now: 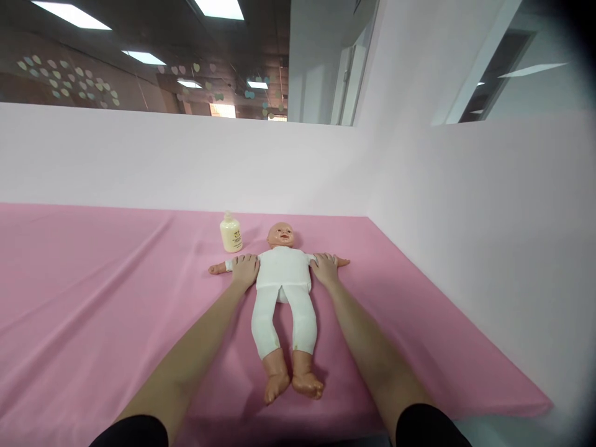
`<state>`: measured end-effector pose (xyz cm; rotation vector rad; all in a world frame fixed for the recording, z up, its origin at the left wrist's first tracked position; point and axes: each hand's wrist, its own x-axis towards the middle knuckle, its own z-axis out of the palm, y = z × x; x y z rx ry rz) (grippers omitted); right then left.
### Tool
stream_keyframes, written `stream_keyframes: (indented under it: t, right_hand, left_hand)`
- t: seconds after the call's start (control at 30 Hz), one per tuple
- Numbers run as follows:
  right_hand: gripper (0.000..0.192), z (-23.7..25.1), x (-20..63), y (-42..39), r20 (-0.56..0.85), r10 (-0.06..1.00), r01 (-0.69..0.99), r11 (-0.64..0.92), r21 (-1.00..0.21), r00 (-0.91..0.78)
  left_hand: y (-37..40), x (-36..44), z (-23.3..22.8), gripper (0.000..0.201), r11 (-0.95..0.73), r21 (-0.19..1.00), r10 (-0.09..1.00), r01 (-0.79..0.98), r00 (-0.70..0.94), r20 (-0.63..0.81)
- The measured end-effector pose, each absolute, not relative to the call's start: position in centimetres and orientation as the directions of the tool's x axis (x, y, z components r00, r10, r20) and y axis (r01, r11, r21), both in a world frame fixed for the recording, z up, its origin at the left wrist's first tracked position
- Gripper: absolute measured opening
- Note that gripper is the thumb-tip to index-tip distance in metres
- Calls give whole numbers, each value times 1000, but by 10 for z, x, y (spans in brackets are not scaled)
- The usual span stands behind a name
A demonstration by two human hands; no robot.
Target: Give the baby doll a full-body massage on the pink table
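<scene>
A baby doll (284,273) in white clothes lies on its back on the pink sheet (93,292), head pointing away from me, arms spread out to the sides. My left hand (245,269) rests flat on the doll's arm on the left side, close to its shoulder. My right hand (324,268) lies the same way on the other arm. Both hands have their fingers laid over the arms, holding nothing up. A small cream bottle (231,233) stands upright just beyond my left hand, beside the doll's head.
The pink sheet covers a wide surface that ends at a pale wall (186,161) behind and another wall (488,236) on the right. The sheet's front right corner (544,406) drops off near me.
</scene>
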<state>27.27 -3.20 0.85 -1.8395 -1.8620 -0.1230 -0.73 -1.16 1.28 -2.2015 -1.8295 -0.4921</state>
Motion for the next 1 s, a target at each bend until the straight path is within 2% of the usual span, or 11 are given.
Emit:
stream_keyframes:
  t: [0.33, 0.5, 0.7, 0.83, 0.9, 1.0]
  right_hand:
    - [31, 6, 269, -33, 412, 908, 962, 47, -268, 71]
    - [40, 5, 258, -33, 360, 930, 945, 48, -322, 75]
    - [46, 9, 249, -29, 287, 950, 888, 236, -394, -125]
    - [57, 26, 234, -42, 201, 941, 832, 336, -442, -274]
    - [55, 40, 221, -57, 194, 892, 789, 453, -415, -410]
    - [46, 60, 202, -88, 132, 740, 658, 653, -375, -659]
  left_hand:
    - [-13, -7, 11, 38, -220, 73, 897, 973, 173, 406]
    - [-14, -7, 12, 41, -268, 110, 900, 957, 208, 383]
    - [-14, -5, 8, 45, -406, 213, 886, 889, 324, 332]
    - [-16, 1, 5, 50, -482, 300, 867, 823, 399, 299]
    - [-17, 4, 3, 51, -489, 328, 866, 809, 403, 297]
    - [-17, 7, 1, 50, -503, 334, 857, 797, 409, 315]
